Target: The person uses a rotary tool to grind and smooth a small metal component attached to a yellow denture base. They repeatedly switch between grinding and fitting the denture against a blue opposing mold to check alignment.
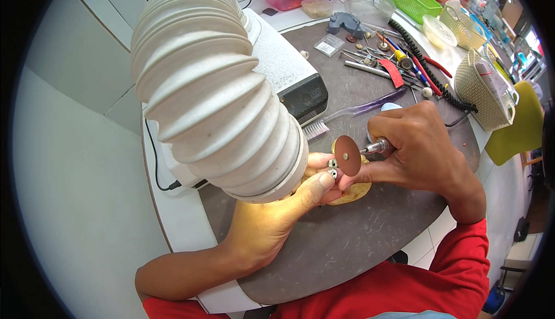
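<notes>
My left hand (282,215) pinches a small silvery metal dental piece (333,174) with rounded, hollowed parts between thumb and fingers. In my right hand (421,145) is a rotary handpiece (378,146), its metal nose pointing left. A thin reddish-brown disc (347,158) is mounted on its tip, right beside the metal piece; whether they touch I cannot tell. The right fingers and thumb reach toward the left fingertips, bracing near them. Under both hands a yellowish plaster dental model (354,195) shows in part. The hose end hides some of the left fingers.
A wide white ribbed hose (202,82) arches over my left hand from a white box unit (274,47). Beyond lie a purple-handled toothbrush (361,108), scattered hand tools (367,70) and a black coiled cord (430,67). Woven baskets (483,93) line the right side.
</notes>
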### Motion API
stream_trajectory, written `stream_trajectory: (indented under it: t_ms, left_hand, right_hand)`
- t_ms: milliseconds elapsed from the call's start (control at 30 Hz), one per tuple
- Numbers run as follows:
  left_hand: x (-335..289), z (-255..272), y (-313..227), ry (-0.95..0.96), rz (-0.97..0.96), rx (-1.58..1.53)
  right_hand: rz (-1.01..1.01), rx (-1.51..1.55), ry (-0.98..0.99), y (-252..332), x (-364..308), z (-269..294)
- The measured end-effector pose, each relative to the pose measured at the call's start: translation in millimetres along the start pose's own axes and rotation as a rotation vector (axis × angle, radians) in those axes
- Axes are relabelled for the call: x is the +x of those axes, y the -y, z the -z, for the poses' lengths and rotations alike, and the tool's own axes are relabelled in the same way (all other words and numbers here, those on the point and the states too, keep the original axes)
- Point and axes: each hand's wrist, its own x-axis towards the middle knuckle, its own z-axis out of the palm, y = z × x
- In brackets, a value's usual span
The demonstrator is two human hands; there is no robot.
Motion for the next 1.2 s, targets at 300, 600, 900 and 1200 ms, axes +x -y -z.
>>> stream_trajectory:
  t_ms: [300, 600, 900, 1200]
  left_hand:
    - [1.4, -0.8, -0.2, 0.001, 0.009, 0.011]
    - [-0.4, -1.1, 0.0, -0.020, 0.008, -0.014]
    - [0.6, -0.4, 0.4, -0.010, -0.009, -0.001]
    - [-0.3, -1.9, -1.3, 0.011, -0.026, -0.010]
  right_hand:
    - [0.011, -0.001, 0.006, 0.6, 0.2, -0.7]
    - [0.007, -0.003, 0.009, 1.1, 0.7, 0.2]
    - [0.009, -0.005, -0.001, -0.4, 0.1, -0.6]
    - [0.019, -0.002, 0.006, 0.6, 0.0, 0.2]
